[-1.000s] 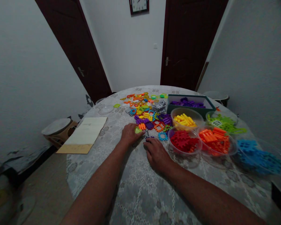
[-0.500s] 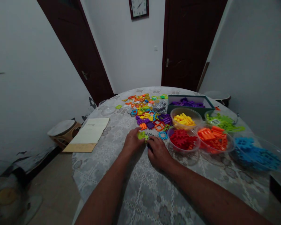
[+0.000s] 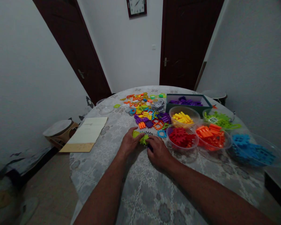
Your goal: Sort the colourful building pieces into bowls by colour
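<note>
My left hand (image 3: pixel 128 142) is closed on lime-green toothed plastic building pieces (image 3: pixel 144 139), gripping them at the left between thumb and fingers. From the right, my right hand (image 3: pixel 158 150) reaches the same pieces with its fingertips. A small dark purple building piece (image 3: pixel 150 147) shows under its curled fingers, mostly hidden. Just beyond the hands lie orange pieces (image 3: pixel 142 125), a flat purple piece (image 3: pixel 149 124) and a blue square frame piece (image 3: pixel 161 134). Both hands are low over the lace-patterned tablecloth (image 3: pixel 140 190).
Clear bowls on the right hold red pieces (image 3: pixel 180 137), orange pieces (image 3: pixel 212 136), yellow pieces (image 3: pixel 182 118), green pieces (image 3: pixel 219 120) and blue pieces (image 3: pixel 250 150). Behind stands a green box (image 3: pixel 189 107) with purple pieces. Mixed pieces (image 3: pixel 140 101) spread across the back. An open booklet (image 3: pixel 84 134) lies left.
The lime-green pieces have come up from the table into my left hand, nearer the right hand. My right fingertips now meet them. The view has shifted slightly.
</note>
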Motion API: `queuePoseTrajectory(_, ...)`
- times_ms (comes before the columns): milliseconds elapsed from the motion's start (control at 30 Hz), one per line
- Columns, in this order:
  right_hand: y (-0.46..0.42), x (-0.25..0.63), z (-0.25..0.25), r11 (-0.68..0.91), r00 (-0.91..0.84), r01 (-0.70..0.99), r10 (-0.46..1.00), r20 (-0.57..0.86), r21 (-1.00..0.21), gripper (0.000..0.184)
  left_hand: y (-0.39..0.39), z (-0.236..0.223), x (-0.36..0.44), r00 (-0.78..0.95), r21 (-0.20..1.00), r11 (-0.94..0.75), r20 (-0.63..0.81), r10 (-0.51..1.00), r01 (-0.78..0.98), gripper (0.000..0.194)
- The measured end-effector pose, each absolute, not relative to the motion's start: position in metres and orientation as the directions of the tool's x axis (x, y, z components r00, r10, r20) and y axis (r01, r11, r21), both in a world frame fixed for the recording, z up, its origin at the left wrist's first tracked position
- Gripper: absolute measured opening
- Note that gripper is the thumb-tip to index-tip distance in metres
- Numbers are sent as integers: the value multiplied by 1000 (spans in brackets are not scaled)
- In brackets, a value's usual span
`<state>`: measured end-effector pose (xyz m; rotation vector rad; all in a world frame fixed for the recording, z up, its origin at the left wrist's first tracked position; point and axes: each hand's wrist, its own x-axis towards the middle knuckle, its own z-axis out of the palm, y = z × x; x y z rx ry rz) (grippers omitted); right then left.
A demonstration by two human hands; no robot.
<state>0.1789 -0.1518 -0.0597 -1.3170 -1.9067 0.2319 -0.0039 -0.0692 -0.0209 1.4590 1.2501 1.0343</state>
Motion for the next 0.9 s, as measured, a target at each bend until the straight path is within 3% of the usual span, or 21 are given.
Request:
queuePoseTrajectory(100, -153, 178, -58, 445, -139, 699, 853, 504, -560, 47, -73, -16, -6, 118, 930, -118, 82, 990, 347, 59)
queuePoseTrajectory(233, -153, 178, -57, 445, -125, 682, 853, 507, -580, 49, -78, -9, -7, 112, 941, -123, 91, 990, 316, 56)
queuePoseTrajectory(500, -153, 179, -49, 434, -44, 565, 865, 500, -702, 53, -83, -8, 1, 201, 994, -28, 7, 980, 104, 60)
queuePoseTrajectory(667, -151, 181, -46, 408, 23, 526, 870, 492, -746, 56, -92, -9, 19, 239, 999, -11, -2, 971, 53, 54)
queuePoseTrajectory(900, -150, 183, -40, 434, 29, 464, 864, 503, -772, 56, -95, -10, 27, 306, 987, 41, 9, 952, -155, 44)
